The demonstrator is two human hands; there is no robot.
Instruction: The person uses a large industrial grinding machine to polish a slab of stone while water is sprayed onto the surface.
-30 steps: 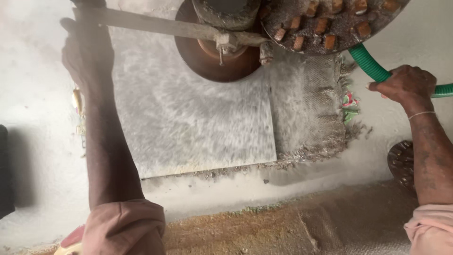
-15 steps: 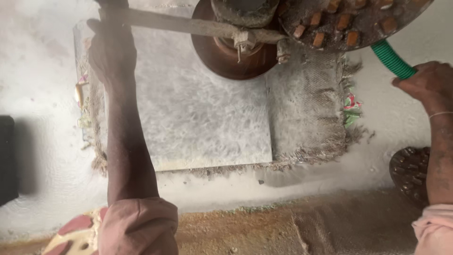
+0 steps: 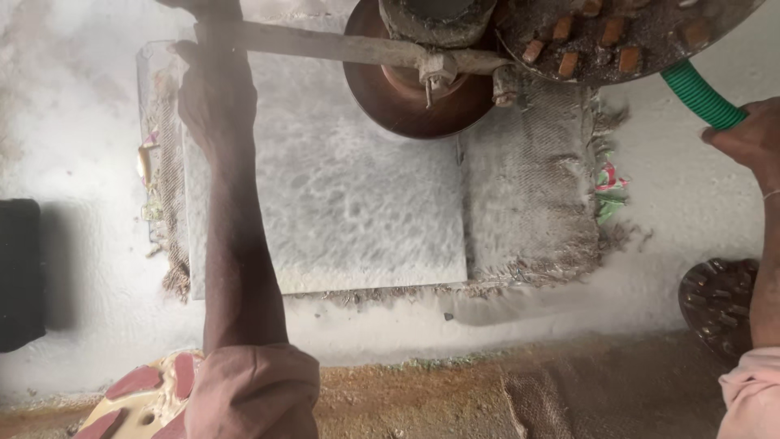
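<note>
With the left hand (image 3: 213, 97) clenched on the machine's metal handle bar (image 3: 325, 45) and the right hand (image 3: 751, 138) gripping the green hose (image 3: 699, 96), the grinding disc (image 3: 406, 102) sits on the stone slab's (image 3: 341, 211) far edge, probably best worked flat with steady water.

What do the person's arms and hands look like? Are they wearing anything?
Both arms are bare from the elbow down, with pale pink sleeves pushed up: the left sleeve bunches near the elbow, the right sleeve shows at the picture's corner. The left hand wears no glove. The right hand is bare too, with a thin band around the wrist.
</note>
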